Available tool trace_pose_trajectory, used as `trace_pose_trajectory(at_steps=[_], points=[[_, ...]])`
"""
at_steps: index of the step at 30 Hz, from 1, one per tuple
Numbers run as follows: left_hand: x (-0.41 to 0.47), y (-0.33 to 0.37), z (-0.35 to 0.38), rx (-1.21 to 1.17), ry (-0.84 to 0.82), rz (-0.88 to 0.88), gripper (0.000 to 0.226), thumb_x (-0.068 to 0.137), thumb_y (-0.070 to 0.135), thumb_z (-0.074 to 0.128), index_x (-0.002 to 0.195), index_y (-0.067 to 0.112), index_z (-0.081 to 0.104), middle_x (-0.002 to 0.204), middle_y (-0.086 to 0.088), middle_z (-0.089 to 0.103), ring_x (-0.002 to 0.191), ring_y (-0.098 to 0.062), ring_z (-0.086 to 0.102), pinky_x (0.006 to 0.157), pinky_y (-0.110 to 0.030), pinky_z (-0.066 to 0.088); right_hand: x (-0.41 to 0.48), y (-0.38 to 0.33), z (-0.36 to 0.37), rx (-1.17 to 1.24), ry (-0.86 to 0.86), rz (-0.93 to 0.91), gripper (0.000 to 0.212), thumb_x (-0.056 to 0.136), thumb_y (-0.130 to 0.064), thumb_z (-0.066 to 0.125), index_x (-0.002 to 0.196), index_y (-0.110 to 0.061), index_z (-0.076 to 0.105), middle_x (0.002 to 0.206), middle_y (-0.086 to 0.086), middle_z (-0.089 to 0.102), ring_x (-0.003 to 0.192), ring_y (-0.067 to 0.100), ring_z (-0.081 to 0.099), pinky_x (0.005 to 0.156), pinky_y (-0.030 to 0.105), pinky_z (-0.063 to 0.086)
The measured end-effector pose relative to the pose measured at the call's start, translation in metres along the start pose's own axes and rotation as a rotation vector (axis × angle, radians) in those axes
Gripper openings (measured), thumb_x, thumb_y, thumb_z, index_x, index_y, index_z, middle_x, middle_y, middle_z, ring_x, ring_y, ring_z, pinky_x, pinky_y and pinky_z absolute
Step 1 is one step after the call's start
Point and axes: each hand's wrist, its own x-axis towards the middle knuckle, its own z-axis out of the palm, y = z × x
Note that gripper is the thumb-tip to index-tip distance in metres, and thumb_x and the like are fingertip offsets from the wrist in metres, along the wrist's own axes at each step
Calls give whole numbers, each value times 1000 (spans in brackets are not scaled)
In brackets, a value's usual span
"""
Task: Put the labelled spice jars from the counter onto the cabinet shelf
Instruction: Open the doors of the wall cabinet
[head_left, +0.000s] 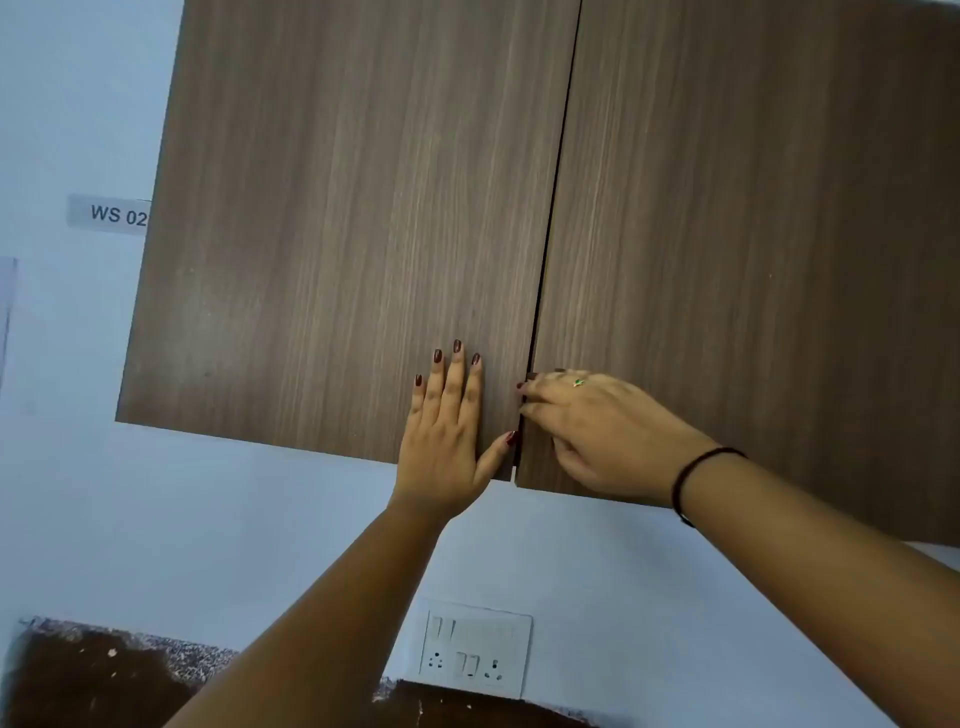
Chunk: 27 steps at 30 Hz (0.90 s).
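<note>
A wall cabinet with two brown wood-grain doors fills the view, and both doors are closed. My left hand (447, 436) lies flat with straight fingers on the lower right corner of the left door (337, 234). My right hand (587, 426) is at the lower left edge of the right door (753, 234), its fingertips curled into the narrow gap between the doors. No spice jars and no shelf are in view.
A white switch and socket plate (475, 649) sits on the pale wall below the cabinet. A strip of dark speckled counter (93, 670) shows at the bottom left. A label reading "WS 02" (111, 213) is on the wall left of the cabinet.
</note>
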Motion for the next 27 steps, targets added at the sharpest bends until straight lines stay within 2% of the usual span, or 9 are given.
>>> trace_pose_trajectory(at_steps=[4,7,10,13,16,20,24,26,27], points=[[-21,11,4,-73,0,-67,80,98,61,25,158,12,3,166,-8,-6,153,-24,-10,122,-40,-3,12,1,20,-142,-120,-83,49,87,-22,49,134,-13,58,142,9,54,133,24,50,116,40,34],[-45,27,13,-208,14,-45,76,100,57,30,158,13,7,167,-5,-1,154,-19,-4,124,-38,2,20,3,25,-222,-107,-123,49,88,-25,49,134,-11,58,142,10,54,134,25,48,117,40,31],[-69,46,26,-329,10,-37,73,101,53,36,158,15,12,166,-2,6,153,-14,3,124,-35,12,24,4,25,-263,-119,-165,43,90,-26,44,128,-13,60,135,10,56,128,27,51,116,41,32],[-87,66,35,-454,10,-116,70,101,56,30,158,20,12,166,6,4,153,-8,2,122,-31,13,24,6,21,-278,-136,-198,38,90,-27,46,122,-14,63,129,8,59,124,27,53,113,42,36],[-97,84,37,-599,10,-237,67,100,57,29,156,33,2,164,18,-2,150,2,-3,120,-24,9,21,9,22,-282,-152,-196,37,89,-26,48,121,-14,65,126,8,61,125,27,55,112,42,38],[-108,113,27,-809,-72,-424,68,88,79,17,146,56,-12,160,30,-5,147,8,-1,117,-19,12,19,6,19,-269,-152,-194,36,89,-25,49,117,-13,66,122,8,62,122,28,56,108,43,41],[-97,133,4,-1162,-45,-710,75,79,86,27,145,56,6,160,27,11,147,4,13,122,-29,18,19,0,16,-232,-105,-188,30,91,-24,43,107,-13,65,105,5,61,104,26,58,95,42,47],[-89,137,-5,-1297,-24,-841,93,69,95,28,148,48,15,160,22,19,145,0,21,119,-27,24,17,-2,15,-220,-64,-170,29,93,-25,40,101,-13,64,99,4,59,96,24,58,90,41,48],[-87,139,-10,-1355,-14,-891,87,76,87,33,150,43,19,159,19,23,143,-1,26,115,-25,27,16,-3,14,-229,-55,-159,31,95,-26,37,100,-13,65,98,4,58,94,24,57,89,41,47]])
